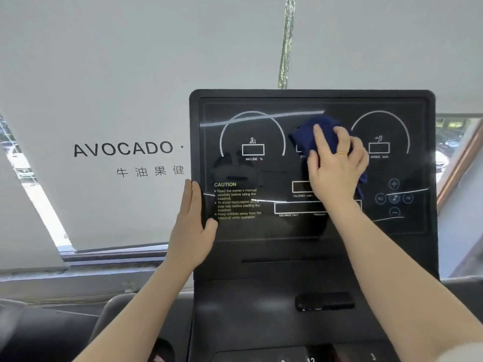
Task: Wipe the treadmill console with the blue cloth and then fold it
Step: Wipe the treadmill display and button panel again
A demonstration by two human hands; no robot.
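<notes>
One treadmill console (261, 246) is in view, with two arc gauges (INCLINE and SPEED) on its dark panel. One blue cloth (320, 128) lies bunched against the console's upper centre, between the two gauges. The right hand (335, 168) presses the cloth flat against the panel, fingers extended and spread; one ring sits on one finger. The left hand (192, 226) grips the console's left edge, thumb on the front face, fingers along the side.
</notes>
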